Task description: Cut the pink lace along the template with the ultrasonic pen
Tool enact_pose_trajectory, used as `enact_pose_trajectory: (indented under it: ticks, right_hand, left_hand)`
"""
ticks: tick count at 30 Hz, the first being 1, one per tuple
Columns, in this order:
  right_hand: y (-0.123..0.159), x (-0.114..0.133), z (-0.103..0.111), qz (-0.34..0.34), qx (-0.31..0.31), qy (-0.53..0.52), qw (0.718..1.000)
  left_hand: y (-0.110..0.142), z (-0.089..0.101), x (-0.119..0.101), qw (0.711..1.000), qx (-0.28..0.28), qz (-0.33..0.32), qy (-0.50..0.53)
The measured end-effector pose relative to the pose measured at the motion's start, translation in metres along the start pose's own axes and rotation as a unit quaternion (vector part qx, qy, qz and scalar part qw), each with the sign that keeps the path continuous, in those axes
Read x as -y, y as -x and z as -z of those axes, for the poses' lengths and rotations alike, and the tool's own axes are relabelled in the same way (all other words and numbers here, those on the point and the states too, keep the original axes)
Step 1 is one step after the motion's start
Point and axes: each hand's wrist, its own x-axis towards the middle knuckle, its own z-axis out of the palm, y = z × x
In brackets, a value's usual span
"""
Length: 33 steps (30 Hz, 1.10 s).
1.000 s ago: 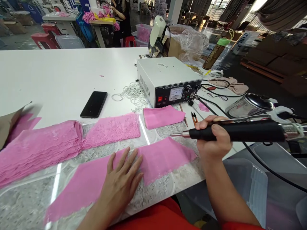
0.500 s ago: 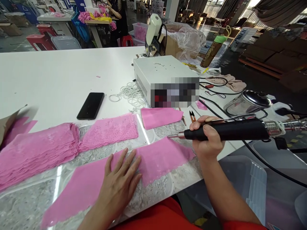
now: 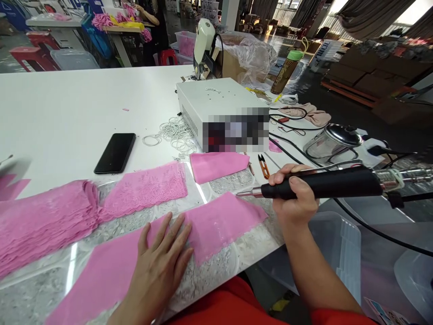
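Observation:
My left hand lies flat with fingers spread on a long pink fabric piece, pressing it against the marble-patterned mat. My right hand grips a black-handled tool with a thin metal nozzle, a lever along its top and a braided metal hose at its rear. The nozzle tip is at the upper edge of the pink fabric, near its peak; whether it touches cannot be made out. Behind lie a small pink fabric piece, a pink lace piece and a stack of pink lace pieces.
A black phone, tangled white cord and a grey metal box occupy the white table. Orange thread snips, black cables and a lidded glass jar lie right. A clear plastic bin stands below the edge. Another person works behind.
The view has turned slightly right, so table items appear further left. My left hand stays flat on the fabric, and the tool tip remains near the fabric's upper peak.

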Motion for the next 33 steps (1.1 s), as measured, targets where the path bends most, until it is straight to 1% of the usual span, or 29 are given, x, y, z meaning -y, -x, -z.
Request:
enact_pose_trajectory:
  ticks: [5,12,17,19,23,28,33]
  right_hand:
    - [0.002,0.004,0.007,-0.008,0.004,0.008,1.000]
    - [0.002,0.000,0.006,0.012,0.011,0.015,1.000]
    - [0.001,0.000,0.004,0.006,0.022,0.010,1.000]
    - [-0.001,0.003,0.005,0.003,0.016,0.008,1.000]
    - [-0.003,0.014,0.017,0.002,-0.003,0.007,1.000]
    - [-0.002,0.025,0.035,0.014,-0.015,0.035,0.999]
    - [-0.001,0.026,0.040,0.015,-0.006,0.028,0.999]
  left_hand:
    - [0.000,-0.001,0.001,1.000,-0.002,0.008,0.005]
    - [0.000,-0.001,0.003,0.999,0.001,-0.026,-0.031]
    - [0.001,-0.004,0.007,0.999,-0.010,-0.027,-0.017]
    - [0.002,-0.005,0.008,1.000,-0.009,-0.028,-0.009]
    - [0.003,-0.006,0.009,1.000,-0.007,-0.030,-0.006]
    - [0.003,-0.006,0.009,1.000,-0.005,-0.027,-0.008]
    - [0.003,-0.005,0.008,0.999,-0.005,-0.030,-0.015]
